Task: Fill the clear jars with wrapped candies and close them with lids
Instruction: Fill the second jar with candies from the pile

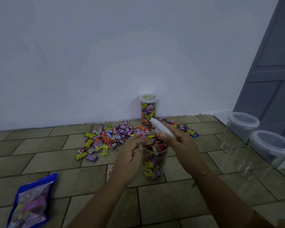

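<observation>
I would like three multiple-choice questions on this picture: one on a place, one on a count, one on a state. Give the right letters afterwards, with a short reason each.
1. Where does the closed, filled jar stand?
A. against the wall
B. on the blue bag
C. beside the empty jars

2. How many empty lidded jars stand at the right?
A. one
B. two
C. four

3. The jar between the hands is:
A. empty
B. full and lidded
C. full, its lid not yet on

Answers:
1 A, it touches the wall behind the candy pile.
2 B, two are visible.
3 C, the right hand holds the lid tilted above; the left hand is at the rim.
</observation>
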A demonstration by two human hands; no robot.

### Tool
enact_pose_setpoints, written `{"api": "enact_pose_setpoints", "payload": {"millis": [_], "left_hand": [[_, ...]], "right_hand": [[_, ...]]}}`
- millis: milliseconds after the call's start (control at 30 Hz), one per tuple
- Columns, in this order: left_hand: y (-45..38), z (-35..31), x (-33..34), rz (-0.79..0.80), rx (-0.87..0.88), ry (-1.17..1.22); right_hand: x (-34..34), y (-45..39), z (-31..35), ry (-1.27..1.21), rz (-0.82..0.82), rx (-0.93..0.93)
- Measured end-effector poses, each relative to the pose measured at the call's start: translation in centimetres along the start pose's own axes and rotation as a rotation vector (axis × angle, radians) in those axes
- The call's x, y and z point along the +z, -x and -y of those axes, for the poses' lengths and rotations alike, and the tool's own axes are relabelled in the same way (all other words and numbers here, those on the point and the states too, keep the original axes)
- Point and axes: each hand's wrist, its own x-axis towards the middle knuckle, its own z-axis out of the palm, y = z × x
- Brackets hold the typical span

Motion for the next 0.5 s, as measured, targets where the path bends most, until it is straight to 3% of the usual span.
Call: {"api": "enact_pose_setpoints", "payload": {"millis": [167,333,500], "left_hand": [[-0.3,0.1,0.1,0.034,0.094,-0.240],[-0.2,-0.2,-0.1,-0.032,0.101,-0.147],[-1.2,-0.8,0.0,-0.123,-0.247,0.226]], "right_hand": [[0.1,0.1,0.1,0.005,-0.020,-0.014],[0.1,0.4,-0.3,0.189,0.009,-0.057],[0.4,0.8,-0.9,0.545,0.134,-0.156]]}}
